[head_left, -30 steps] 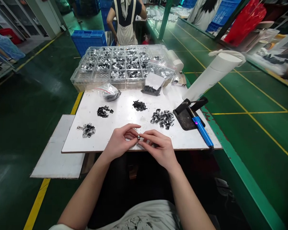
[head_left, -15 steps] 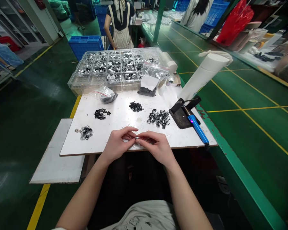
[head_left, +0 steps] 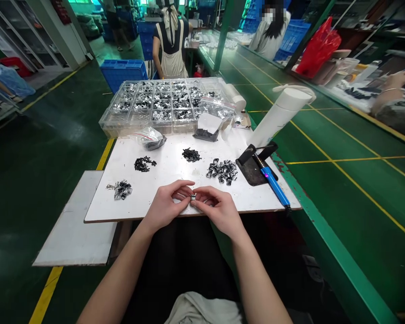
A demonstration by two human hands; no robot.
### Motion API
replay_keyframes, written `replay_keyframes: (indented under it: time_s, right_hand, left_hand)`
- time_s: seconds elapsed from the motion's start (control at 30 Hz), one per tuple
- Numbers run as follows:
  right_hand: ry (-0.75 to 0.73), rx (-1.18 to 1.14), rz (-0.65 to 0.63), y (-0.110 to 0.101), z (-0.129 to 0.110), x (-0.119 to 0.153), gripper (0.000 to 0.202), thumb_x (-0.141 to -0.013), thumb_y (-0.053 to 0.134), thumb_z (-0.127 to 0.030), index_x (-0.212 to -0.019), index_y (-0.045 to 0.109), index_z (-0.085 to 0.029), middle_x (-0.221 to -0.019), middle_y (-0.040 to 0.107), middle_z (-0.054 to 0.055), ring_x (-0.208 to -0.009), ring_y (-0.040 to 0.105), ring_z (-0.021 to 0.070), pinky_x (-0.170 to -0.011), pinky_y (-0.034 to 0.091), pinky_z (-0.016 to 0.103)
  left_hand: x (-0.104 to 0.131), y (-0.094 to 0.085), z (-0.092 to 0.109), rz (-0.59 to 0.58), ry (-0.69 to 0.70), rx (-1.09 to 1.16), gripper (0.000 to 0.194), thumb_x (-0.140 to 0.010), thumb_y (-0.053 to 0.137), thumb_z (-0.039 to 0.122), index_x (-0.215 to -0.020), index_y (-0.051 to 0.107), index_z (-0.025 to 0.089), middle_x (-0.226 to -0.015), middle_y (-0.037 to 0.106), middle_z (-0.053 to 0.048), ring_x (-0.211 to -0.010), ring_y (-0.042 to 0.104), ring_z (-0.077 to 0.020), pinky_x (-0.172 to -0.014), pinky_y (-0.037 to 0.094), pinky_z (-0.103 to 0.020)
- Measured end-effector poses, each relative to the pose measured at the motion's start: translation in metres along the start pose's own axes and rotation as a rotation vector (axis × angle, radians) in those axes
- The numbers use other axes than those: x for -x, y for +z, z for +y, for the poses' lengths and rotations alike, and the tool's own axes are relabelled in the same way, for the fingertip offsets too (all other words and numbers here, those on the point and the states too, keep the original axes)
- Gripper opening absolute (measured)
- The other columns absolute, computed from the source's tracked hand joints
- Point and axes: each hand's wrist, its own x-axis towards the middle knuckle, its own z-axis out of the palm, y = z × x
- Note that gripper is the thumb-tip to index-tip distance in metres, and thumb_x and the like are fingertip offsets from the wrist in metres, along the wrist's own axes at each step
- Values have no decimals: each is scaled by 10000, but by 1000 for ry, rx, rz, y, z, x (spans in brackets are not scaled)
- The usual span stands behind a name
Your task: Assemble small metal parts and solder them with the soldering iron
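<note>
Between my fingertips, just over the front edge of the white board (head_left: 168,173), is a small silvery-and-dark metal piece (head_left: 193,197). My left hand (head_left: 170,200) pinches it from the left and my right hand (head_left: 214,204) from the right, both with fingers curled in. Beyond my right hand lies a pile of shiny black-and-silver pieces (head_left: 222,171). Small black parts form one heap (head_left: 191,155) straight ahead and another heap (head_left: 144,164) to the left. Clear and dark pieces (head_left: 123,190) are gathered at the left of the board.
A clear compartment box (head_left: 121,130) of shiny parts spans the back, with plastic bags (head_left: 150,138) before it. On the right, a blue soldering-iron-like tool (head_left: 273,183) rests in a black stand (head_left: 253,173), near a leaning white cylinder (head_left: 280,114). A co-worker (head_left: 171,40) stands beyond.
The camera view has tilted up slightly. The metal piece shows more plainly between my fingertips, which have parted a little; both hands stay at the board's front edge.
</note>
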Motion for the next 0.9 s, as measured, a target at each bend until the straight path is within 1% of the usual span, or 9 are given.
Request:
replay_keyframes:
  time_s: [0.13, 0.23, 0.37, 0.47, 0.57, 0.63, 0.7, 0.83, 0.9]
  right_hand:
    - [7, -15, 18, 0, 1, 1, 239, -791, 782, -339, -984, 770, -198, -834, 721, 45, -744, 652, 164, -646, 517, 272]
    - [23, 25, 111, -13, 2, -6, 303, -768, 793, -404, -976, 774, -185, -836, 726, 63, -718, 643, 177, -617, 513, 288]
    - [-66, 381, 367, -51, 6, -30, 342, -775, 752, -476, -956, 778, -187, -808, 722, 62, -679, 605, 188, -643, 488, 329]
    - [-118, 643, 341, -75, 9, -46, 379, -798, 693, -544, -899, 776, -188, -768, 693, 55, -621, 570, 186, -658, 466, 356]
    - [-214, 906, 403, -78, 1, -50, 473, -853, 601, -604, -923, 776, -170, -791, 654, 78, -617, 553, 201, -607, 425, 362]
    - [-325, 968, 470, -65, -11, -50, 466, -896, 579, -573, -1003, 765, -160, -808, 629, 79, -648, 562, 206, -612, 424, 357]
    - [-426, 895, 370, -42, -27, -55, 375, -921, 602, -494, -1055, 748, -175, -814, 621, 57, -655, 571, 185, -641, 448, 337]
    - [-406, 760, -231, 19, -48, -90, 219, -949, 602, -326, -1069, 735, -199, -961, 679, 62, -767, 638, 170, -669, 478, 284]
    - [-366, 866, -342, 45, -49, -114, 187, -928, 623, -258, -1045, 743, -177, -993, 695, 81, -813, 646, 186, -711, 474, 288]
  left_hand:
    - [-1, 1, -2, 17, -13, 30, 325, -835, 694, 205, -1158, 680, 177, -954, 744, -62, -875, 734, -185, -804, 614, -284]
    - [0, 2, -4, 35, -25, 19, 318, -851, 682, 210, -1167, 676, 178, -953, 755, -63, -872, 735, -185, -811, 614, -292]
    - [1, 3, -4, 45, -9, -14, 269, -860, 661, 192, -1125, 707, 182, -921, 761, -53, -848, 726, -174, -784, 603, -270]
    - [1, 3, -2, 37, -6, -10, 243, -853, 645, 173, -1080, 732, 160, -893, 763, -59, -822, 722, -171, -762, 595, -255]
    - [2, 4, -1, 25, 21, 13, 252, -844, 643, 162, -1074, 743, 139, -893, 766, -70, -790, 714, -165, -760, 587, -254]
    - [4, 4, -2, -22, 67, 13, 210, -830, 667, 173, -1015, 759, 133, -864, 764, -70, -765, 706, -162, -746, 576, -251]
    - [6, 3, -3, -136, 115, 4, 129, -813, 710, 210, -895, 774, 135, -762, 741, -50, -686, 678, -146, -664, 543, -229]
    - [8, 3, -7, -311, 148, -15, 132, -770, 778, 256, -719, 748, 139, -534, 581, 23, -490, 516, -81, -488, 394, -204]
    - [7, 3, -8, -312, 162, -26, 158, -759, 794, 257, -678, 732, 136, -495, 515, 44, -461, 459, -67, -464, 338, -211]
